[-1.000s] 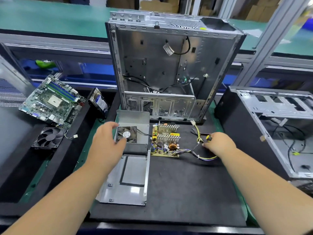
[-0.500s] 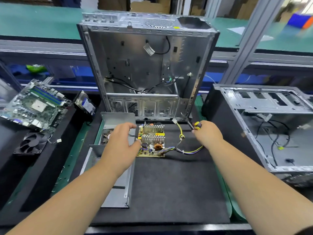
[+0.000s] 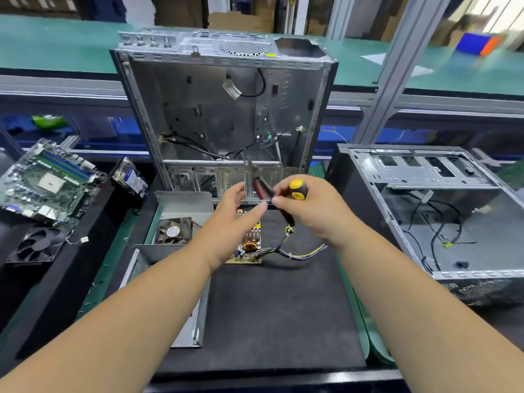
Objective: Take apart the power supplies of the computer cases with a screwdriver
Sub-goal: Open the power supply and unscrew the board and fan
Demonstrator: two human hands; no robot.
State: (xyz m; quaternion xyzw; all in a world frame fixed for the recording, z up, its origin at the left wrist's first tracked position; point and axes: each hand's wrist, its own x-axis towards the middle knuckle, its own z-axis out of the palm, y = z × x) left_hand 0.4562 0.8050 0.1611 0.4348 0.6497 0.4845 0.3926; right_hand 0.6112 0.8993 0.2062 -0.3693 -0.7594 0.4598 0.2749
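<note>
Gripping the yellow-and-black-handled screwdriver [image 3: 295, 191] in my right hand [image 3: 314, 211], shaft slanting up-left; my left hand [image 3: 229, 222], fingers straight, hovers nearer above the bare yellow power-supply circuit board [image 3: 248, 248].

The upright computer case [image 3: 215, 109] is bare sheet metal, dull grey with a soft sheen, as are the second case [image 3: 425, 177] and the open power supply housing [image 3: 181, 201]. The surface [image 3: 283, 307] wears a matt black, felt-like mat. The screwdriver [image 3: 296, 190] handle looks like smooth yellow and black plastic. The fan [image 3: 38, 245] is glossy black plastic.
</note>
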